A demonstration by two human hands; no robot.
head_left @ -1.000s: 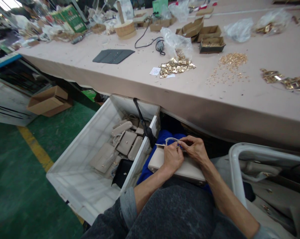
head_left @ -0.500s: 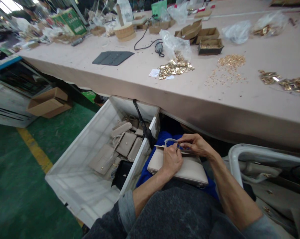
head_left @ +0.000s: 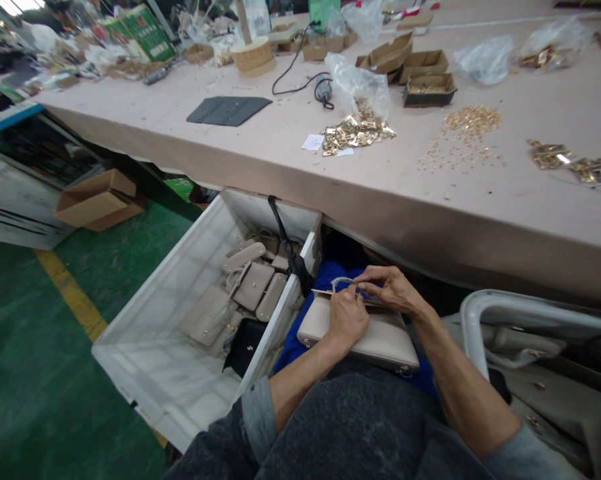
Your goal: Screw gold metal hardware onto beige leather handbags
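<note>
Beige handbag (head_left: pixel 383 343) on the lap (head_left: pixel 291 343), under both hands.
Left hand (head_left: pixel 349 319) lies over the bag, fingers curled at the handle (head_left: pixel 337 281); right hand (head_left: pixel 391 290) just beside, fingers narrowed there, whether closed on it cannot be told.

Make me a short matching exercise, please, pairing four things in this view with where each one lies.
1. Held beige handbag
2. Black clasped bag
3. Large cardboard box
4. Dark grey sheet

A. Inside the left white tub
B. On the worktable
C. On the blue-clad lap
D. On the green floor

Pairs: 1-C, 2-A, 3-D, 4-B
</note>
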